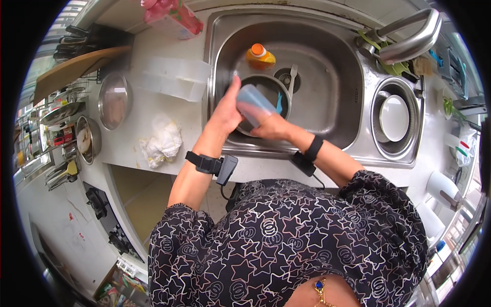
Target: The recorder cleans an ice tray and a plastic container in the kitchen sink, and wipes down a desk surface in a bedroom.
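A translucent bluish plastic cup or container (255, 103) is tilted between my hands, above a round metal pot (287, 86) in the steel sink (326, 111). My right hand (270, 124) reaches into or around its lower end; the fingers are blurred through the plastic. My left hand (229, 107) presses against its left side, thumb pointing up. A blue item (279, 103) shows in the pot. An orange-capped bottle with yellow contents (261, 57) stands behind the pot. To the right, a fork (293, 78) lies across the drain.
Left of the sink are a clear plastic container (174, 82), a crumpled white cloth (163, 142) and a metal bowl (114, 100). The steel faucet (412, 42) rises at the back right. White plates (394, 118) sit in the small side basin. A pink package (172, 19) stands behind.
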`<state>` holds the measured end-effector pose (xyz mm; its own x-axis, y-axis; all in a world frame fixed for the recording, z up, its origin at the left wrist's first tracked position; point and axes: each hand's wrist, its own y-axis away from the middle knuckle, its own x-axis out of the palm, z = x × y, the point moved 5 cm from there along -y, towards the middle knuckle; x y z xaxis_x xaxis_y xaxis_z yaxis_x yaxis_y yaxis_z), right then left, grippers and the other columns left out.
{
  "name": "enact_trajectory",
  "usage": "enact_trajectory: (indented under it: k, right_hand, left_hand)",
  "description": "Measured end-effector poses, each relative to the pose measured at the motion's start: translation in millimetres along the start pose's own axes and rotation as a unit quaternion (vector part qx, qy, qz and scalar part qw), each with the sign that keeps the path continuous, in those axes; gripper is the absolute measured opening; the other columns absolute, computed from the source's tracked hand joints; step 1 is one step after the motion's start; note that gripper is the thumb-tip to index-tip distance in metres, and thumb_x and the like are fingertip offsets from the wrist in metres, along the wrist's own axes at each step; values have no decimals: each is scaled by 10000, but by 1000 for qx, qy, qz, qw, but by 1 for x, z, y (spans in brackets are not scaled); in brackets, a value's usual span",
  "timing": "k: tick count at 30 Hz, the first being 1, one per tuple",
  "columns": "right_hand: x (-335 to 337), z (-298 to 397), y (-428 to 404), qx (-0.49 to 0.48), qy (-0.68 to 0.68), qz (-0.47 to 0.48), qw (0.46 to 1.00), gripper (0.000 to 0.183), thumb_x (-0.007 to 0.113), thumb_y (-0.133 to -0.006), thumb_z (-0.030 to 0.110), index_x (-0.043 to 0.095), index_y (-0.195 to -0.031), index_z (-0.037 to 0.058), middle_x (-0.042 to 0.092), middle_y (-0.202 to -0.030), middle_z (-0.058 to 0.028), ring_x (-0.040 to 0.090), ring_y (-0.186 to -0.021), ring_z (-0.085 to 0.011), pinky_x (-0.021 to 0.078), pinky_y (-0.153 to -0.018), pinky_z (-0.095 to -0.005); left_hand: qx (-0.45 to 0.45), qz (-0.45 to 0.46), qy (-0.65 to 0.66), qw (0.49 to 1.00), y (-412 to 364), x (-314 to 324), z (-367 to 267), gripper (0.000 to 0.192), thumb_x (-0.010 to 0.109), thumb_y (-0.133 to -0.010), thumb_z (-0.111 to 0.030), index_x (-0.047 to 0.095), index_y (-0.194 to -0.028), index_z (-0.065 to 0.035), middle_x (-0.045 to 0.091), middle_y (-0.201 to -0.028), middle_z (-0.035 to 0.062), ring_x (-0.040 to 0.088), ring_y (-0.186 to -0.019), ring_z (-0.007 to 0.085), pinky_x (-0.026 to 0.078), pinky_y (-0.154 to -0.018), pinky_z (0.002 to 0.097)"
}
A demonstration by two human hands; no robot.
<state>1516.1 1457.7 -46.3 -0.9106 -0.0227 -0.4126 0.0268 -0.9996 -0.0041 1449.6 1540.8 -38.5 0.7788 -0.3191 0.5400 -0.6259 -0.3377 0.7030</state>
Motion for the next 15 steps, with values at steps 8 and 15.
enact_trajectory:
  k: [8,15]
  right_hand:
    - [-5,33,-4,206,-287,169,920,812,502,-680,-29,176,-1400,159,524,-939,-105,552,-581,-129,477,-522,-251]
    - [8,8,-9,32,169,-18,985,527,535,-679,-3,430,-1170,157,546,-1052,-151,568,-863,-364,487,-642,-438]
  left_hand:
    - [119,49,76,989,4,-8,1,449,661,-769,-363,505,-1082,-82,537,-1065,129,530,-1003,263,431,-889,405]
    - [109,-60,31,992,-27,-25,13,374,704,-736,-262,538,-993,-47,565,-945,49,545,-874,172,455,-791,326]
